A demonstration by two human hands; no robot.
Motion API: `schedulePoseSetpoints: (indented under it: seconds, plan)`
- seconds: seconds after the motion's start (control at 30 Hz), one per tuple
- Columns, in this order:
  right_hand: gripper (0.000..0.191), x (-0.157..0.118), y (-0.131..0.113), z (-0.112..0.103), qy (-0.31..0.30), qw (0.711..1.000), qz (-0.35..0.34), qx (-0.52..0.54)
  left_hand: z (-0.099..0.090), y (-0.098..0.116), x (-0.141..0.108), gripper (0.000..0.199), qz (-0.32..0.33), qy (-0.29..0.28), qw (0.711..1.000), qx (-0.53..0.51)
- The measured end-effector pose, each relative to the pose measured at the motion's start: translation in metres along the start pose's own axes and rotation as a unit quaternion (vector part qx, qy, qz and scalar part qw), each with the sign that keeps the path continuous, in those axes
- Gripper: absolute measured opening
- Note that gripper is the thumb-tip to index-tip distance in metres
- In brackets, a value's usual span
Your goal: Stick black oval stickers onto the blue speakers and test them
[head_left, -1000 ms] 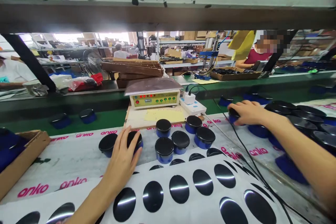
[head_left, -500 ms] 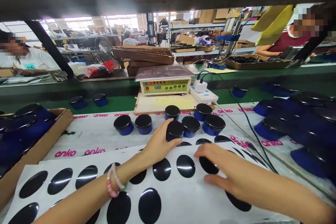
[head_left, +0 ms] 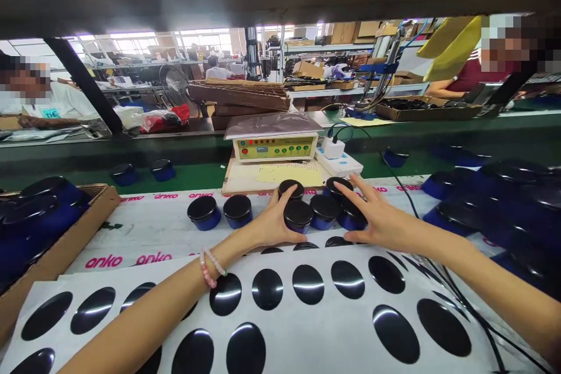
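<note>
My left hand (head_left: 272,221) is spread against the left side of a cluster of short round blue pieces with glossy black tops. Its thumb and forefinger reach around the front piece (head_left: 298,216), and the fingertips overlap the back piece (head_left: 291,189). On the cluster's right side, my right hand (head_left: 377,214) has its fingers apart, partly covering the right-hand piece (head_left: 352,214). Between the hands sits another piece (head_left: 325,211). Under my forearms lies a white sheet (head_left: 307,333) bearing rows of glossy black discs (head_left: 267,289).
Two like pieces (head_left: 237,211) stand left of the cluster. A cardboard box (head_left: 94,216) of larger blue pieces is at left, with more blue pieces (head_left: 456,216) piled at right. Behind are a control box (head_left: 276,148), a power strip (head_left: 342,162) and cables (head_left: 405,187). Co-workers sit beyond.
My right hand has moved forward and left from above the sheet to the cluster's right side. The front piece has shifted slightly right, with my left hand still beside it.
</note>
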State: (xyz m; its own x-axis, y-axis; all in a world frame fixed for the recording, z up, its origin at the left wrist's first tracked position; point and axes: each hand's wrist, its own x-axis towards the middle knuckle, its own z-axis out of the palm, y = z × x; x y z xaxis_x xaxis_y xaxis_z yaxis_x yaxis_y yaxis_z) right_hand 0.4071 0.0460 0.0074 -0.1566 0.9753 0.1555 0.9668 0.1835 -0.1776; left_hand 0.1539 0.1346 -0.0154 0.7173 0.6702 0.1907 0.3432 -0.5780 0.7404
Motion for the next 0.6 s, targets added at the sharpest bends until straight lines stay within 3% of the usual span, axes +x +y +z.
schedulePoseSetpoints:
  seconds: [0.1,0.23,0.3,0.37,0.43,0.5,0.6]
  plan:
    - [0.089,0.011,0.028,0.007,-0.037,0.999,-0.017,0.027,-0.006,-0.003,0.016,0.111,0.045,-0.059,0.997,-0.014]
    - [0.09,0.009,0.029,0.007,-0.026,0.999,-0.019,0.035,-0.004,0.002,0.024,0.118,0.031,-0.068,0.997,-0.02]
    - [0.085,-0.002,0.015,0.0,-0.001,1.0,-0.009,0.028,0.001,0.01,0.012,0.119,-0.009,-0.025,1.0,-0.011]
    - [0.063,-0.019,-0.005,-0.009,-0.002,0.999,-0.012,0.042,0.004,0.02,-0.012,0.106,-0.044,0.03,0.999,0.002]
    - [0.032,-0.035,-0.028,-0.016,-0.079,0.991,-0.032,0.105,0.005,0.029,-0.043,0.081,-0.041,0.039,0.998,0.028]
    - [0.02,-0.046,-0.048,-0.019,-0.175,0.969,-0.065,0.162,0.004,0.033,-0.072,0.065,0.003,-0.042,0.996,0.078]
    - [0.031,-0.043,-0.065,-0.019,-0.26,0.943,-0.109,0.179,0.001,0.031,-0.096,0.065,0.055,-0.168,0.971,0.163]
